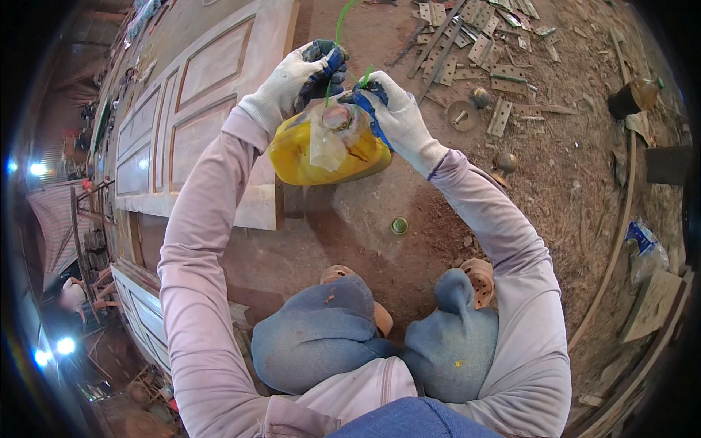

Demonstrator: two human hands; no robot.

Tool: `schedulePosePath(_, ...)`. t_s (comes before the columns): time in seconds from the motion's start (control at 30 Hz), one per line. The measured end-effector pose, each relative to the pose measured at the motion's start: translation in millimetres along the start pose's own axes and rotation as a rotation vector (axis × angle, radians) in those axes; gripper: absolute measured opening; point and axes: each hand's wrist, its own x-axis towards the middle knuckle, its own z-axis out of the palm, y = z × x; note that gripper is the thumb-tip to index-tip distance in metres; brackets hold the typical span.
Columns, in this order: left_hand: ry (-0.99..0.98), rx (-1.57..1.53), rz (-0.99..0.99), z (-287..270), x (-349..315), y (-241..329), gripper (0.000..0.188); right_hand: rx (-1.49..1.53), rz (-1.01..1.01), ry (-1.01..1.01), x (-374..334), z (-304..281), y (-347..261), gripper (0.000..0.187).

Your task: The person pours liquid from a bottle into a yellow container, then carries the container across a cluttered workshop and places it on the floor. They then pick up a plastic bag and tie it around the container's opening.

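A translucent jug of yellow liquid [336, 162] is in front of me at the top middle, with a crumpled clear plastic piece [326, 148] around its neck. Above the jug's left side, my left hand [303, 77], in a white glove with dark blue coated fingers, is closed on a thin green plastic string [339, 28]. My right hand [391, 113], gloved the same way, pinches the string's other part near the jug's mouth. The string runs up past the left fingertips, and a short end sticks up over the right. A round green cap [399, 225] lies on the ground nearer me.
A pale panelled door [212, 102] lies to the left. Several metal hinges [482, 51] and a round metal disc [462, 116] are scattered at the upper right. Farther right is a bottle of dark liquid [634, 98], with a plastic bag [646, 248] below it.
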Motion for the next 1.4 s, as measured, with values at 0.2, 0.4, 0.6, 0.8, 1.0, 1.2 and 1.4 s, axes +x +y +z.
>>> schedulePosePath(0.2, -0.195, 0.065, 0.051, 0.9, 2.8, 0.1, 0.021, 0.005, 0.059, 0.155, -9.5, 9.0, 10.7, 0.01)
schedulePosePath(0.4, -0.408, 0.461, -0.019, 10.4, 23.4, 17.9, 0.019, 0.19, 0.127, 0.228, -20.3, -2.5, 17.2, 0.014)
schedulePosePath(0.6, -0.496, 0.756, -0.222, 31.2, 33.1, 35.6, 0.025, 0.458, 0.299, 0.158, -18.5, -16.6, -2.8, 0.016)
schedulePosePath(0.8, -0.531, 0.862, -0.302, 33.2, 38.6, 39.1, 0.026, 0.61, 0.329, 0.159, -19.1, -23.0, -7.9, 0.014)
schedulePosePath(1.0, -0.501, 0.921, -0.279, 35.4, 38.3, 37.2, 0.018, 0.498, 0.277, 0.196, -15.4, -24.8, -12.0, 0.02)
schedulePosePath(1.2, -0.401, 0.843, -0.118, 23.8, 28.7, 28.4, 0.017, 0.335, 0.296, 0.105, -45.4, -8.3, -10.6, 0.027)
schedulePosePath(1.4, -0.37, 0.713, -0.02, 23.7, 26.5, 19.8, 0.019, 0.371, 0.642, -0.059, -45.2, -19.7, 5.6, 0.028)
